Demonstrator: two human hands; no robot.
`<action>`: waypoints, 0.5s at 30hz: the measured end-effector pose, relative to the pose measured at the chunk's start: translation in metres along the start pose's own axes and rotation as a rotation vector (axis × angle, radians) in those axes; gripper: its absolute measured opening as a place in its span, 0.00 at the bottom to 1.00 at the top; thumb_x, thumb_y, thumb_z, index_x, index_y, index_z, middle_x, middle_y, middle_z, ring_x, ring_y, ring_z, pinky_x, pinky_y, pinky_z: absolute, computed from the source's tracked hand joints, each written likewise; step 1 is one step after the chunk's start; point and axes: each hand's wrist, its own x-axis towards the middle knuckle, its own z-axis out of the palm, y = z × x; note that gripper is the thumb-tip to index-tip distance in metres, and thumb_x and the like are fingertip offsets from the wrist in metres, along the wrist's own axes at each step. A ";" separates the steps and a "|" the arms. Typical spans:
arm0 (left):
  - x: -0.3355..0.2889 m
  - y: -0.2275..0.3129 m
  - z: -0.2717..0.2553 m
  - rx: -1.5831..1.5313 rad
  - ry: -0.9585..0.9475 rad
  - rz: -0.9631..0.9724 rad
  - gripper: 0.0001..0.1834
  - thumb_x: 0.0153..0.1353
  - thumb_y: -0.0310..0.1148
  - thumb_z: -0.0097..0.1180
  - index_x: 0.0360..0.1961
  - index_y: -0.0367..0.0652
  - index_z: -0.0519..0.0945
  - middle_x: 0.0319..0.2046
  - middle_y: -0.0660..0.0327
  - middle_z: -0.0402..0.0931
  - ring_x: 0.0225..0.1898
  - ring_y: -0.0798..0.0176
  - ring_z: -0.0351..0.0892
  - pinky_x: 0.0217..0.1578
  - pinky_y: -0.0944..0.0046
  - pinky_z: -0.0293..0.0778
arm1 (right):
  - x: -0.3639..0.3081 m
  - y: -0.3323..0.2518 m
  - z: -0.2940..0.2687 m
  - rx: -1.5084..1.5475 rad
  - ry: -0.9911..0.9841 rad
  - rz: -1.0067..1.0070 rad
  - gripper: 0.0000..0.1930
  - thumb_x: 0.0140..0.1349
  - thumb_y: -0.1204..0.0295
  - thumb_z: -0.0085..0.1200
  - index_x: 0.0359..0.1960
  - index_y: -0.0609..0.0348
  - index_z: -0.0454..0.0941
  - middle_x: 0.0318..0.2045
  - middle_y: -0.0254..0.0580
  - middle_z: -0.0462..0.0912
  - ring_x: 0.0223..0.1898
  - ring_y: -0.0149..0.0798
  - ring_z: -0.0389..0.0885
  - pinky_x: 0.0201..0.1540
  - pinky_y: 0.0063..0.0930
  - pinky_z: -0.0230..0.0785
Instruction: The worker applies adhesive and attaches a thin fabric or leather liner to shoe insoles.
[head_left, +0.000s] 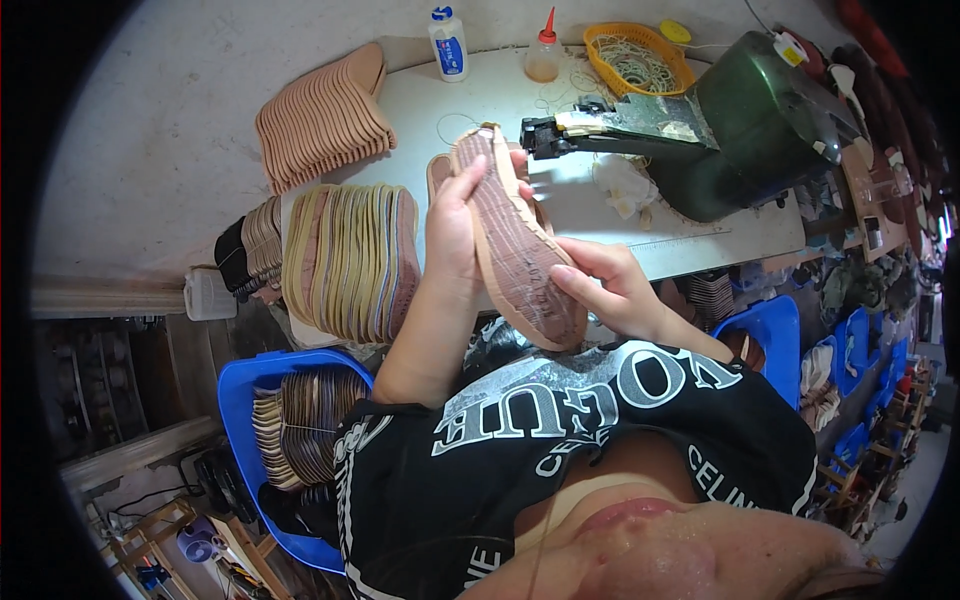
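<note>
A shoe insole is tilted up in front of me, with its brown, lined underside showing and a tan edge folded over along its right side. My left hand is closed round its left side near the upper, narrower part, the thumb lying on the brown face. Lower down, my right hand grips the right edge, with thumb and fingers pressed at the wide end. Another tan insole lies on the table behind, mostly hidden by my left hand. The dark metal head of a green machine stands just right of the held insole.
Left on the table are a row of yellow-edged insoles and a pile of pinkish-tan pieces. At the back stand a white-and-blue bottle, a red-tipped bottle and an orange basket. A blue bin holds bundled insoles.
</note>
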 end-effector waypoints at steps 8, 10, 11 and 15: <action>-0.009 0.008 0.000 0.071 -0.061 0.129 0.29 0.71 0.50 0.34 0.59 0.36 0.62 0.47 0.50 0.71 0.51 0.51 0.73 0.56 0.49 0.68 | 0.015 0.008 -0.026 0.187 0.073 0.091 0.13 0.69 0.69 0.46 0.46 0.68 0.74 0.38 0.32 0.78 0.41 0.22 0.73 0.46 0.19 0.66; -0.016 0.004 0.006 0.034 -0.131 0.123 0.32 0.70 0.54 0.34 0.60 0.36 0.62 0.49 0.48 0.70 0.53 0.50 0.72 0.57 0.48 0.67 | 0.012 0.014 -0.038 0.240 0.105 0.070 0.13 0.69 0.68 0.45 0.45 0.66 0.74 0.38 0.33 0.78 0.40 0.21 0.74 0.44 0.15 0.65; -0.019 0.002 0.010 -0.005 -0.200 0.119 0.35 0.69 0.57 0.33 0.60 0.35 0.61 0.52 0.47 0.69 0.55 0.49 0.71 0.58 0.48 0.65 | 0.010 0.016 -0.042 0.293 0.130 0.098 0.13 0.69 0.68 0.45 0.45 0.66 0.74 0.37 0.32 0.78 0.40 0.21 0.74 0.44 0.15 0.65; -0.020 -0.010 0.013 0.145 -0.404 0.137 0.37 0.65 0.55 0.46 0.63 0.34 0.58 0.57 0.44 0.67 0.59 0.49 0.68 0.55 0.54 0.71 | 0.006 0.016 -0.071 0.121 0.185 0.050 0.12 0.69 0.68 0.46 0.42 0.65 0.77 0.35 0.31 0.78 0.38 0.22 0.73 0.44 0.16 0.66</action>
